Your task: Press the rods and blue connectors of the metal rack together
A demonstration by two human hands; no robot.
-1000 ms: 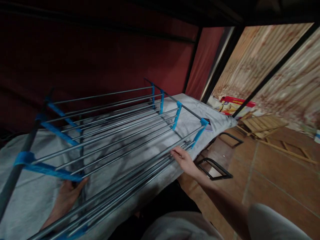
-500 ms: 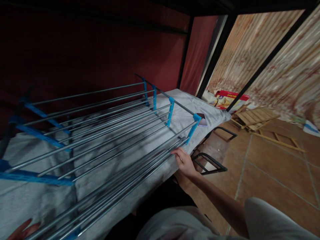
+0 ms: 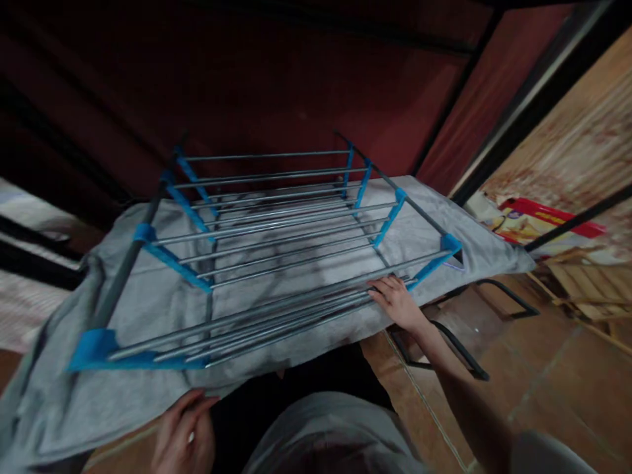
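Head view: the right hand (image 3: 399, 301) gripped the near rods of the drying rack (image 3: 276, 243) by its right corner. The left hand (image 3: 184, 434), fingers curled, pinched the grey cloth (image 3: 148, 388) at its near edge.

— Inspector: What is obscured around the drying rack (image 3: 276, 224)?
— Assistant: The left hand (image 3: 185, 434) is cut by the bottom edge below it; a small item (image 3: 455, 264) under its right corner, possibly a phone, is mostly hidden.

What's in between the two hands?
In the head view, the grey cloth and the rack's metal rods lie between the left hand and the right hand.
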